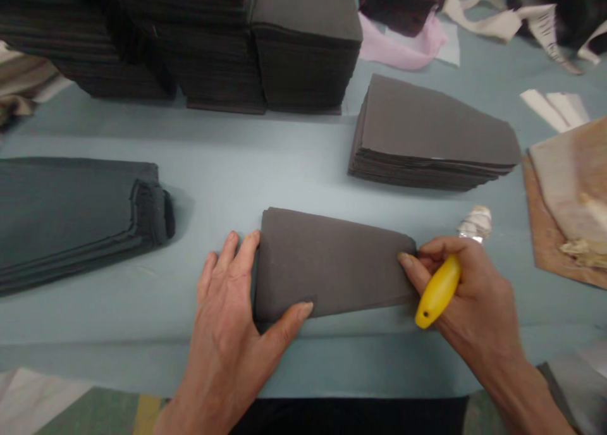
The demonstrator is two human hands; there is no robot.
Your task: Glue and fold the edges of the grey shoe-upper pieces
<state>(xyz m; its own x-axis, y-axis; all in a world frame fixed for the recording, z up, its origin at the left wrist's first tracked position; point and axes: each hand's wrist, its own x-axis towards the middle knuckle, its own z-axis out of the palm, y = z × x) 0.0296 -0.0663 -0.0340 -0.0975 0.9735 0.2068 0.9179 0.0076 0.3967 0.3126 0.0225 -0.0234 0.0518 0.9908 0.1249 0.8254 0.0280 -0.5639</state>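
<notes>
A dark grey-brown tapered panel (332, 264), layered at its edges, lies on the table in front of me. My left hand (232, 321) is open at its wide left end, fingers stretched along the edge and the thumb resting on the near corner. At the narrow right end, the thumb and forefinger of my right hand (469, 296) pinch the panel's edge. That same hand also grips a yellow-handled brush (439, 293), its silver collar and whitish, caked head (475, 220) sticking out beyond the knuckles.
Behind the panel sits a stack of similar grey-brown pieces (436, 128). Tall dark stacks (306, 55) line the back left. Dark folded pieces (76, 220) lie at left. A brown board with pale material (569, 188) is at right; pink cloth (403, 46) and strips are behind.
</notes>
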